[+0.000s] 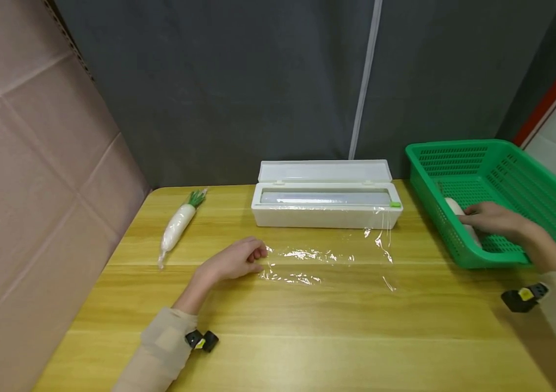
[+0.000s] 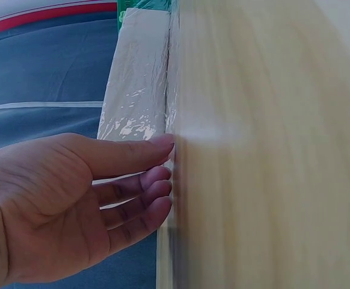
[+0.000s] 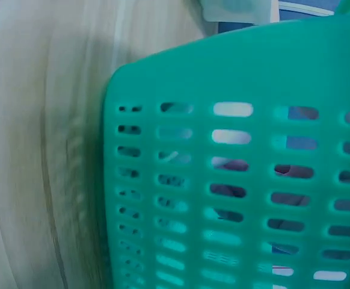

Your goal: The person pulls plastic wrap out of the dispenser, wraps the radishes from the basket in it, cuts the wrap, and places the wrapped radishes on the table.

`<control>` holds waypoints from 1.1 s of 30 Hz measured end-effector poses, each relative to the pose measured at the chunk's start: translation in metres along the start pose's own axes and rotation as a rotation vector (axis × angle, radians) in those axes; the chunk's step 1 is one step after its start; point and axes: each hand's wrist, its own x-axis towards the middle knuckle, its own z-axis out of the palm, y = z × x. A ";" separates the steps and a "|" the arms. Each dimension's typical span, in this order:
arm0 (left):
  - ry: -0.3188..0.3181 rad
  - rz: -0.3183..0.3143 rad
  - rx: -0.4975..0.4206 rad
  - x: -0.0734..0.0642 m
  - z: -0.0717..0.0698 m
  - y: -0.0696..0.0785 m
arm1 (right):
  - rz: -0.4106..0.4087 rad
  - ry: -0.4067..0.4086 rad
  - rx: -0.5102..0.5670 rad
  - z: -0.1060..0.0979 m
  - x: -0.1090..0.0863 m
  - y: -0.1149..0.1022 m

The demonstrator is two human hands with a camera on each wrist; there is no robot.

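Wrapped radish (image 1: 178, 225): lay on the table (image 1: 307, 326), far left.
Left hand (image 1: 236, 260): fingers bent loosely at the film (image 1: 302, 255); light contact seemed best.
Film: spread from the dispenser (image 1: 327, 219), likely crease-prone.
White radish (image 1: 455, 207): inside the basket (image 1: 432, 201).
Right hand (image 1: 495, 220): gripped it; a level lift seemed wise.

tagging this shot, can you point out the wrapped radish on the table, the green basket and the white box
wrapped radish (image 1: 177, 228): head view, white body
green basket (image 3: 262, 153): right wrist view, wall between slots
white box (image 1: 317, 218): head view, front wall
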 end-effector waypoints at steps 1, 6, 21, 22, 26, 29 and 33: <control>0.000 0.002 0.002 0.000 0.000 0.000 | 0.001 0.011 0.013 0.000 0.000 -0.001; 0.004 0.008 0.005 0.001 0.000 0.000 | -0.004 0.072 0.095 -0.002 -0.001 -0.005; -0.005 0.012 -0.001 0.001 -0.002 0.002 | 0.059 0.238 0.196 -0.005 -0.013 -0.018; -0.005 0.011 -0.003 0.001 -0.002 0.002 | 0.057 0.253 0.205 -0.006 -0.013 -0.019; -0.006 0.009 -0.005 0.001 -0.002 0.003 | 0.042 0.308 0.239 -0.008 -0.016 -0.026; -0.006 0.011 -0.004 0.000 -0.001 0.002 | 0.042 0.331 0.248 -0.010 -0.017 -0.032; -0.004 0.010 -0.005 0.000 -0.001 0.002 | 0.029 0.344 0.261 -0.010 -0.017 -0.039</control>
